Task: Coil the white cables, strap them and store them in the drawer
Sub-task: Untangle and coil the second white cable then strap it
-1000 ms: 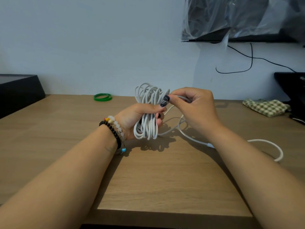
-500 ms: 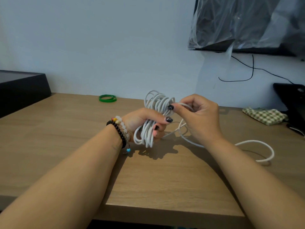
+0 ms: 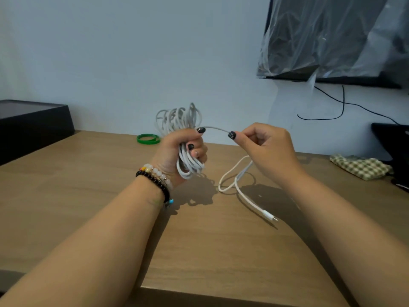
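Left hand (image 3: 181, 151) grips upright coil (image 3: 183, 138) above surface (image 3: 88, 196), loops standing vertical. Right hand (image 3: 263, 147) pinches free strand just right of coil, strand spanning between hands. Loose tail (image 3: 241, 189) trails right and toward person, plug (image 3: 269, 216) on surface, nearer right hand. Cable thin, white, limp.

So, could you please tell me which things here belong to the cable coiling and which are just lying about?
In the job:
white cable coil, gripped by left hand
loose cable end, pinched by right hand

Lying about:
green bands
checked cloth
black box
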The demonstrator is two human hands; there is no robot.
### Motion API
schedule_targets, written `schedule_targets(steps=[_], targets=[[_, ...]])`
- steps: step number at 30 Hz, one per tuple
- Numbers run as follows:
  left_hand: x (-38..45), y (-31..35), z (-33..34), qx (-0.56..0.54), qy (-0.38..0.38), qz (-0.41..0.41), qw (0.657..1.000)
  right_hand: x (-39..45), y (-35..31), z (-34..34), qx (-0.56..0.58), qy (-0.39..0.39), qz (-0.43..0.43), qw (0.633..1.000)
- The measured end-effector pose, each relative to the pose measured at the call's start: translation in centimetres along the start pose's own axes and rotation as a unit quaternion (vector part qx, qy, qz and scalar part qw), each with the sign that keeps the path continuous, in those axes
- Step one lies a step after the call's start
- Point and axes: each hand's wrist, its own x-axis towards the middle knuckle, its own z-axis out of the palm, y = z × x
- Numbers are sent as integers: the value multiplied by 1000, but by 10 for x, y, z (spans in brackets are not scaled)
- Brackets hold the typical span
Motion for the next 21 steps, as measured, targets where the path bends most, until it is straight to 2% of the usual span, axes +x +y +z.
schedule_targets(steps=[4,10,16,21], targets=[[2,7,-5,-19,41,36,998,-3,15,-1,26,15,3,1000],[5,-13,8,117,60,-24,991,-13,27,13,50,58,-5,997],[3,-25,16,166,108,-18,980,-16,28,12,-30,76,-109,991],[1,-22,18,229,122,-15,966,-16,29,18,-118,42,-209,970]])
